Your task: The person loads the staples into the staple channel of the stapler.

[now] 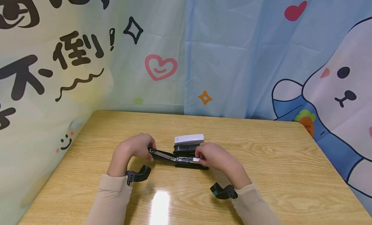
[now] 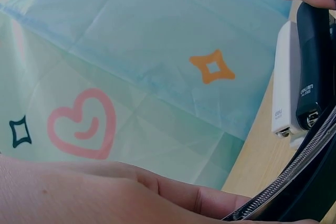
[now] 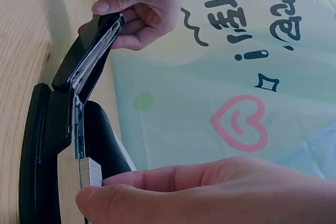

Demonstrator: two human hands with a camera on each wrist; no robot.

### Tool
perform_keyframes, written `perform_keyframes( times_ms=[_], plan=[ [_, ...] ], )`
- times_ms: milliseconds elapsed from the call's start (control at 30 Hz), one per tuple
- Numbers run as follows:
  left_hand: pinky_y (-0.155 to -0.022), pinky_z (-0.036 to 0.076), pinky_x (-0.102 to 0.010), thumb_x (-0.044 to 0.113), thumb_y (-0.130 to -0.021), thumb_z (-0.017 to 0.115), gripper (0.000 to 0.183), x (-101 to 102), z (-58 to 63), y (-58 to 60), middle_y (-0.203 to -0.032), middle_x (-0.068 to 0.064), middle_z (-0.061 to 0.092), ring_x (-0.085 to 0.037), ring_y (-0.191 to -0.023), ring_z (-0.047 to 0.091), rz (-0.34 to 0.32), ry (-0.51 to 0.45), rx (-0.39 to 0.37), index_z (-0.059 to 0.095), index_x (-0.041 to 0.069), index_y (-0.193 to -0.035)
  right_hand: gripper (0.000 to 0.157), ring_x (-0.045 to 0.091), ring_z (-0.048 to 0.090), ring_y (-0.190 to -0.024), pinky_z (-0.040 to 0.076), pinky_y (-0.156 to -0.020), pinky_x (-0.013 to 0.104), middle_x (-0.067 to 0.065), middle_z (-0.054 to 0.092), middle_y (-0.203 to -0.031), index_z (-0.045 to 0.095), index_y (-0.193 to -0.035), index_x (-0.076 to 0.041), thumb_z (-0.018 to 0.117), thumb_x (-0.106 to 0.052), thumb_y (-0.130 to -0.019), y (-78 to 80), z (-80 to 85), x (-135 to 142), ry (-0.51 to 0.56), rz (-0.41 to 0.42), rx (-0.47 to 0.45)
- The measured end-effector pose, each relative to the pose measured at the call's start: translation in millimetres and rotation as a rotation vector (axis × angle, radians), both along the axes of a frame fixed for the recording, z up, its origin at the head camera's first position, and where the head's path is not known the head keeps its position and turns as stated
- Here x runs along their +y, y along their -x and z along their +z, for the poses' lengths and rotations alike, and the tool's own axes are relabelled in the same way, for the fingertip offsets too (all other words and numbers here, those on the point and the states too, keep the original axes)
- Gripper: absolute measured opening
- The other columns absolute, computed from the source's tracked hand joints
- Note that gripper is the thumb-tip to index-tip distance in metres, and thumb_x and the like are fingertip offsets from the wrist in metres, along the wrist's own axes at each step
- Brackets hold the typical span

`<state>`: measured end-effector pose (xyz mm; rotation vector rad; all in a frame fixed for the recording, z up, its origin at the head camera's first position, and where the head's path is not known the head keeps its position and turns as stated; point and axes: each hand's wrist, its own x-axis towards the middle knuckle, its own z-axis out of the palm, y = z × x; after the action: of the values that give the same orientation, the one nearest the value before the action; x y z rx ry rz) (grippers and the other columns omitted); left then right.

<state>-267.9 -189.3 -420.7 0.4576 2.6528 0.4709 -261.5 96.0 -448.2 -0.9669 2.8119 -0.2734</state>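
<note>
A black stapler (image 1: 163,156) is folded wide open above the table, its spring-lined top part swung out to the left. My left hand (image 1: 139,147) grips the end of that top part between thumb and fingers. Over the magazine channel, my right hand (image 1: 214,156) pinches a silvery strip of staples (image 3: 91,172). The strip sits at the channel in the right wrist view; its lower end is hidden by the thumb. The stapler's black base (image 3: 39,150) lies below the channel.
Just behind the opened stapler, a second black stapler (image 2: 313,61) and a white stapler (image 1: 189,139) lie side by side. The wooden table (image 1: 261,154) ends at a printed cloth backdrop (image 1: 221,57). Dark wrist cameras (image 1: 223,191) are worn on both wrists.
</note>
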Motion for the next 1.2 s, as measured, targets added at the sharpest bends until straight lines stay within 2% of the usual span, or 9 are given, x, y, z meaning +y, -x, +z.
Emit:
perform_keyframes(
  times_ms=[233,500,767,1200],
  plan=[
    [-0.069,0.045,-0.031,0.016,-0.074,0.082,0.028,-1.3,0.5,0.0,-0.096,-0.001,0.064,-0.016,-0.078,0.051,-0.004,-0.013,-0.006,0.068,0.012,-0.097,0.006,0.006,0.049,-0.068,0.045,-0.063,0.025,-0.006,0.054,-0.08,0.066,-0.087,-0.015,0.072,-0.018,-0.085,-1.5,1.2,-0.1,-0.004,0.002,0.008],
    [-0.076,0.049,-0.035,0.017,-0.073,0.082,0.03,-9.5,3.8,-0.5,-0.103,-0.003,0.066,-0.016,-0.088,0.057,0.007,-0.019,0.002,0.068,0.012,-0.1,0.007,0.006,0.05,-0.069,0.045,-0.064,0.025,-0.006,0.056,-0.08,0.067,-0.087,-0.017,0.073,-0.019,-0.084,-2.3,2.1,-0.1,-0.006,0.004,-0.014],
    [-0.072,0.048,-0.033,0.015,-0.073,0.082,0.03,-10.7,5.1,-1.3,-0.1,-0.002,0.066,-0.015,-0.083,0.055,0.018,-0.03,0.003,0.069,0.012,-0.1,0.008,0.006,0.051,-0.069,0.045,-0.063,0.025,-0.005,0.057,-0.08,0.066,-0.086,-0.016,0.073,-0.019,-0.084,-4.4,2.6,-2.1,-0.007,-0.014,-0.038],
    [-0.073,0.049,-0.033,0.014,-0.073,0.081,0.03,-10.2,6.5,-1.5,-0.101,-0.003,0.066,-0.016,-0.084,0.055,0.024,-0.033,-0.011,0.069,0.012,-0.101,0.007,0.005,0.053,-0.068,0.047,-0.064,0.025,-0.007,0.06,-0.078,0.065,-0.082,-0.018,0.071,-0.018,-0.086,-3.5,1.5,-0.1,0.024,-0.02,-0.069]
  ],
)
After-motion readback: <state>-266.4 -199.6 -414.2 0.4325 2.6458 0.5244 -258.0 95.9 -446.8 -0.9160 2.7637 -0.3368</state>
